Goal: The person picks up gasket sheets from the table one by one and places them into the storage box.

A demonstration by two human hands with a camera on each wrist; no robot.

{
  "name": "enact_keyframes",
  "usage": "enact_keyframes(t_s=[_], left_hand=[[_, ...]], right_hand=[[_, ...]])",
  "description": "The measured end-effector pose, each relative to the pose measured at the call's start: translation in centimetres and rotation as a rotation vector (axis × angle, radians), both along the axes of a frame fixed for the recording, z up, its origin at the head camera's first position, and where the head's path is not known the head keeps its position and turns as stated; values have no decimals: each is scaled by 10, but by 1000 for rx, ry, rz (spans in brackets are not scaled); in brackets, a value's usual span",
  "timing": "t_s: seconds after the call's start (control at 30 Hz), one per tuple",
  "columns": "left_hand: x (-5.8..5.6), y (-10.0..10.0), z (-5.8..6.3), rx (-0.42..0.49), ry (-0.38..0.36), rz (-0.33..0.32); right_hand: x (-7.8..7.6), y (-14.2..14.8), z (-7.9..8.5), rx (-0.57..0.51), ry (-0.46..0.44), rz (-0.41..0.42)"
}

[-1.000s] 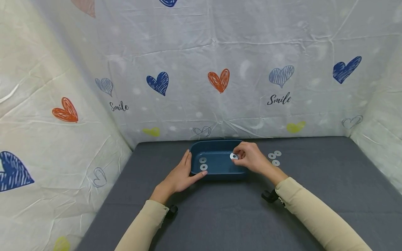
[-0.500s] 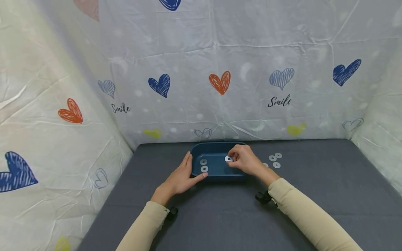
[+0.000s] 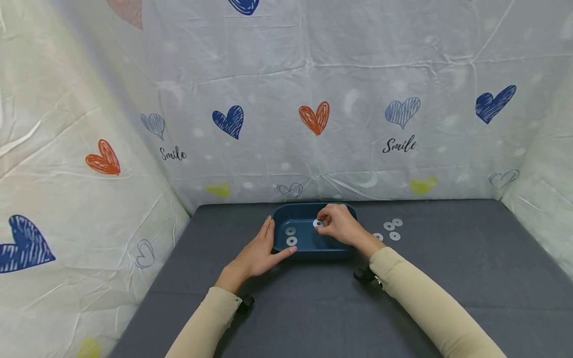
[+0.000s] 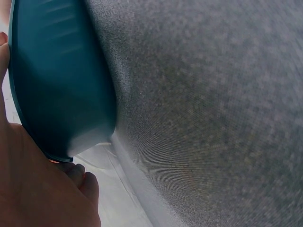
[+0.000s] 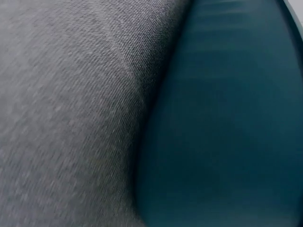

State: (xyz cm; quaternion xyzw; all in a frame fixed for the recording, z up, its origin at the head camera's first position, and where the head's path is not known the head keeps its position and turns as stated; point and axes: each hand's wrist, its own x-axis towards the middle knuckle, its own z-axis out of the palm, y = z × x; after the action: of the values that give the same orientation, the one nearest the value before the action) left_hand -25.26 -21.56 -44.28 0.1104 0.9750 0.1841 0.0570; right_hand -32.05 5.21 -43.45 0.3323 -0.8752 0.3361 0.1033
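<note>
A blue rectangular tray [image 3: 309,254] with raised walls stands at the back of the table. My left hand [image 3: 256,254] lies against its left end, fingers straight along the outer wall and thumb over the front rim; the left wrist view shows this hand [image 4: 42,184] beside the tray's wall [image 4: 61,80]. Over the tray's middle, my right hand [image 3: 342,224] pinches a flat metal washer [image 3: 318,223] between thumb and fingers. Two washers lie on the tray floor at the left, a far one [image 3: 290,231] and a near one [image 3: 292,241]. The right wrist view holds only tray wall [image 5: 222,118] and cloth.
Several loose washers [image 3: 395,236] lie on the grey cloth [image 3: 313,308] right of the tray, one of them [image 3: 378,236] close by the right wrist. A white curtain [image 3: 268,154] printed with hearts hangs right behind the table, with more fabric at both sides.
My right hand has moved left over the tray with the pinched washer, uncovering a loose washer near its wrist. The left hand keeps its place on the tray. The head view has shifted slightly.
</note>
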Motion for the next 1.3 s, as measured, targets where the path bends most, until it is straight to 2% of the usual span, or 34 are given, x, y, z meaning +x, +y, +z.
enact_keyframes(t_s=[0.4,0.93,1.3], left_hand=[[2,0,2,12,1,6],[2,-1,-1,19,9,-2],[1,-1,-1,16,13,-7]], right_hand=[[-11,-23,0,17,-106,0],[-27,-43,-8,74,-99,28],[-37,-52,-14,137,-155,21]])
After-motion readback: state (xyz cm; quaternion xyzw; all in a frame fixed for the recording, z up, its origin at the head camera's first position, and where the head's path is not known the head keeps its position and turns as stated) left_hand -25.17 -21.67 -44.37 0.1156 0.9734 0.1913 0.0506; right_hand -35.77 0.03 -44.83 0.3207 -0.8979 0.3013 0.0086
